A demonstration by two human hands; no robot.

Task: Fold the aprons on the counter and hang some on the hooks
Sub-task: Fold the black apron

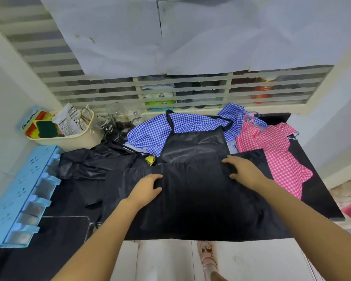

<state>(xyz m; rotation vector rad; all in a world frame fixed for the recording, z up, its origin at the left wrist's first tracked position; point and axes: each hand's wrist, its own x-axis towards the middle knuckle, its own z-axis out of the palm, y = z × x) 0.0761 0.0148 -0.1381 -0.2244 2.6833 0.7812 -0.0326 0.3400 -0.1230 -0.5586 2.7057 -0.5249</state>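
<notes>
Black apron (193, 191): spread flat on the dark surface (320, 199), bib pointing away, hem hanging just over the near edge.
Neck loop (170, 118): lying on top of the blue apron (150, 132) at the back.
Left hand (148, 185): palm down on the cloth near the left waist, fingers loosely spread, pressing and holding nothing.
Right hand (244, 171): palm down near the right waist, fingers likewise spread and pressing.
Other aprons: pink apron (276, 153) bunched at the right, crumpled apron (93, 161) in black at the left, both unfolded.
Step in hand: probably smoothing the cloth before a first fold.
Progress: early, judging by nothing folded in view.
Handling: thin, light, limp cloth with a slight sheen, likely slick; no stiffness to keep a crease, prone to sliding on the surface.
Where to take hold: pinch at the side edges or hem corners, lift and carry across, then press flat; neck loop best for hanging.
Risk: overhanging hem dragging the apron off; straps tangling with the blue apron.
Blue rack (18, 199): at the left with pegs along it, possibly the hooks, though hard to be sure.
Basket (69, 138): back left, beside glassware (114, 116).
</notes>
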